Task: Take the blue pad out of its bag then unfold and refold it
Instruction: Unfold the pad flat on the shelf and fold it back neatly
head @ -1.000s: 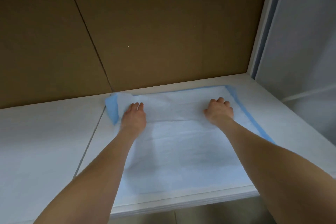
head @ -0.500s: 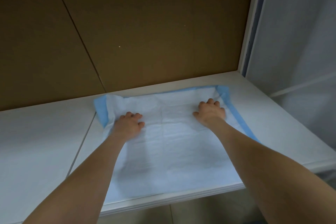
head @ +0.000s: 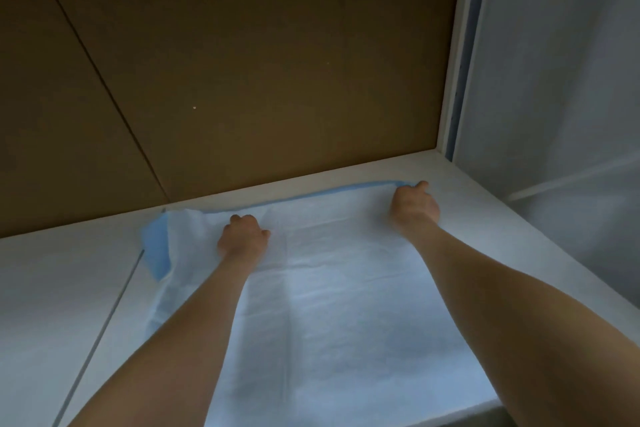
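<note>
The blue pad (head: 332, 305) lies spread on the white table (head: 52, 288), white side up, with a blue strip showing along its far edge and its left corner turned over. My left hand (head: 242, 239) sits near the far edge with its fingers curled into the pad. My right hand (head: 414, 206) pinches the far right corner, and the blue edge there is raised slightly off the table. The bag is not in view.
A brown board wall (head: 259, 80) stands right behind the table's far edge. A white post (head: 453, 80) and a translucent sheet (head: 561, 97) close off the right side. A dark seam (head: 114, 308) runs across the table left of the pad.
Both hands have slid toward the pad's far edge. The right hand went out to the far right corner and took hold of it; the left hand's fingers have curled.
</note>
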`<act>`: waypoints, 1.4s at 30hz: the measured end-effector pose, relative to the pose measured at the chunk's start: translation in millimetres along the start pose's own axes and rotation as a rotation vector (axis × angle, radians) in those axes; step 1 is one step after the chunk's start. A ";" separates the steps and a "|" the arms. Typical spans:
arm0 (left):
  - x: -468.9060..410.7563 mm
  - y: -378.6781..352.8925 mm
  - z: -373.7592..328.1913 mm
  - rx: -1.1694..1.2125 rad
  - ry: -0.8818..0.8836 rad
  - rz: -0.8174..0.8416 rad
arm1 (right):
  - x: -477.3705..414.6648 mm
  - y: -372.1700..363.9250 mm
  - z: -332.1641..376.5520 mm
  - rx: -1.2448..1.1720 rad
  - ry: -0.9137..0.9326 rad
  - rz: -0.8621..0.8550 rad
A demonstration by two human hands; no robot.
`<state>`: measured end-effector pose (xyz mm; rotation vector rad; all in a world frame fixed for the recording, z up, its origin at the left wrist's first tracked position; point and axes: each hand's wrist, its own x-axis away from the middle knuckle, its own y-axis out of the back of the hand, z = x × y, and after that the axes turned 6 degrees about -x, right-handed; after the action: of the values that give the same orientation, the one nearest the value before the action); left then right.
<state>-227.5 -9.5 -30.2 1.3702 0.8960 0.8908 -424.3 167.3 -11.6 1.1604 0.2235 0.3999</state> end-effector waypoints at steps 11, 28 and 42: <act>-9.9 -4.9 -17.2 0.089 -0.009 -0.194 | -24.9 6.2 -7.5 -0.026 0.019 -0.153; -26.8 -23.3 46.6 -0.087 -0.023 0.004 | -20.0 -37.9 3.8 0.151 0.228 0.084; -30.7 -11.4 66.5 0.091 0.032 -0.205 | -0.9 -45.1 44.8 0.078 0.245 0.065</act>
<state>-179.3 -64.7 -41.0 1.3176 1.0920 0.7238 -399.8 113.9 -35.8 1.1963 0.4187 0.5963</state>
